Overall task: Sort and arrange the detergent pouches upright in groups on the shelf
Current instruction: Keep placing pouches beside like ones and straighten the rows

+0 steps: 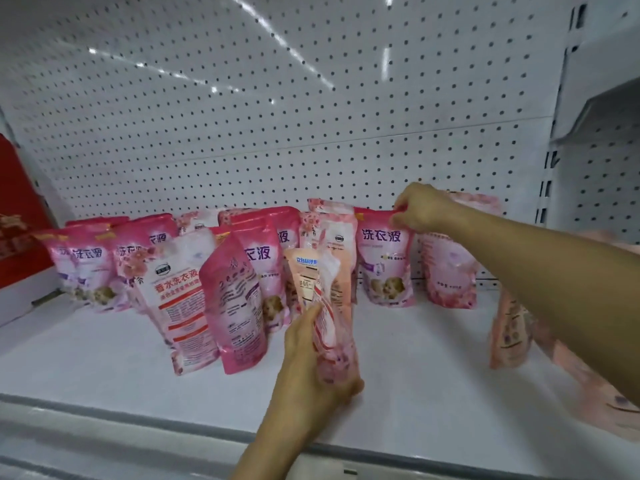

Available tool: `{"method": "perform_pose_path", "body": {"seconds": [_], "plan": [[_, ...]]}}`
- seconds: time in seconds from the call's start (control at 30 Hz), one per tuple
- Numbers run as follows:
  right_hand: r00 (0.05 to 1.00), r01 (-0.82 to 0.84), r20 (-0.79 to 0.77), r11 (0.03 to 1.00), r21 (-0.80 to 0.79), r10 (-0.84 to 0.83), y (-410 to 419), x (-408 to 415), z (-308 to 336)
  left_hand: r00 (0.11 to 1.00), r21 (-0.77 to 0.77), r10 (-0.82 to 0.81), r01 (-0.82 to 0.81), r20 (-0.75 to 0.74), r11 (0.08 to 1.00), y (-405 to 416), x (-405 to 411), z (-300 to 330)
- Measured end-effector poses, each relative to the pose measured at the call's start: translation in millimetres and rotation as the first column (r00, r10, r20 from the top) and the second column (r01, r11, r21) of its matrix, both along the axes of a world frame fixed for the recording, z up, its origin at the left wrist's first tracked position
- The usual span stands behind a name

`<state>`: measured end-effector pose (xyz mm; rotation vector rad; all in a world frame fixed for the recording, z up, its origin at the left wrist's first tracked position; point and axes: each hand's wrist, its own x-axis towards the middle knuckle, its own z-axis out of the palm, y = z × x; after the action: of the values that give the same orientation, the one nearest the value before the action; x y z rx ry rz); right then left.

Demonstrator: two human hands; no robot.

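Pink detergent pouches stand upright in a loose row along the white shelf; two front ones lean.

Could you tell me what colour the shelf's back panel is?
White pegboard back panel with dark holes, head view.

White pegboard back panel, red box at far left

pink pouch: 洗衣液 | white-front pouch: 香水洗衣液
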<state>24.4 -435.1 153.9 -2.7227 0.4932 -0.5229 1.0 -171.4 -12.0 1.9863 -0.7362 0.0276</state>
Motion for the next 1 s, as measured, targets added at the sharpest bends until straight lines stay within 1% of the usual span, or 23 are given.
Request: {"method": "perform_pose_path", "body": {"seconds": [0.07,0.13,0.23,0.3,0.43,0.57,0.63,0.7,0.83,0.87,0.9,0.97,1.0], "plan": [[1.0,0.023,0.009,0.998,-0.066,-0.022,7.9,-3.8,1.3,0.995,-0.013,-0.044,0.043,-0.088,0.999,2.8,8.4,-0.7],[1.0,0.026,0.003,0.994,-0.103,-0.026,17.6,-14.9,4.1,0.992,-0.014,-0.031,0.029,-0.126,0.999,-2.0,11.6,-1.5],[1.0,0.02,-0.003,0.996,-0.092,-0.021,27.4,-40.6,6.4,0.993,0.001,0.092,-0.093,-0.068,0.996,-19.0,6.3,-5.2],[0.999,0.01,-0.035,0.997,-0.077,-0.013,30.1,-61.1,7.7,0.986,0.007,0.139,-0.139,-0.089,0.99,-31.0,-4.9,-4.0],[0.998,-0.014,-0.06,0.997,-0.079,0.009,39.5,-102.9,8.9,0.98,-0.049,0.172,-0.178,-0.103,0.983,-47.0,-14.2,-6.8],[0.999,-0.024,-0.033,0.987,-0.162,0.019,49.5,-133.0,8.2,0.974,-0.003,0.191,-0.193,-0.123,0.981,-55.9,-11.7,-4.0],[0.999,-0.026,-0.023,0.988,-0.153,0.023,52.9,-145.5,6.5,0.973,0.02,0.203,-0.202,-0.105,0.979,-62.2,-11.3,-3.1],[0.999,-0.002,0.039,0.984,-0.18,0.009,56.9,-156.3,0.1,0.972,0.032,0.215,-0.213,-0.098,0.977,-68.8,-9.8,-2.3],[0.965,0.07,0.26,0.981,-0.181,-0.021,64.8,-170.6,-32.2,0.969,0.018,0.22,-0.22,-0.109,0.975,-71.2,-6.9,-2.4],[0.953,0.071,0.303,0.984,-0.165,-0.018,66.0,-171.7,-42.0,0.97,0.006,0.212,-0.213,-0.122,0.977,-69.2,-6.3,-4.8],[0.941,0.058,0.337,0.992,-0.114,-0.016,65.6,-170.8,-53.3,0.97,-0.014,0.198,-0.202,-0.143,0.979,-66.6,-6.2,-7.0],[0.928,0.001,0.371,0.997,0.079,-0.03,66.0,-165.4,-77.5,0.969,-0.078,0.153,-0.171,-0.193,0.982,-59.9,-6.7,-11.0],[0.927,-0.036,0.374,0.982,0.184,-0.036,66.8,-162.1,-91.2,0.971,-0.09,0.135,-0.155,-0.198,0.984,-56.6,-7.8,-12.0]]}}
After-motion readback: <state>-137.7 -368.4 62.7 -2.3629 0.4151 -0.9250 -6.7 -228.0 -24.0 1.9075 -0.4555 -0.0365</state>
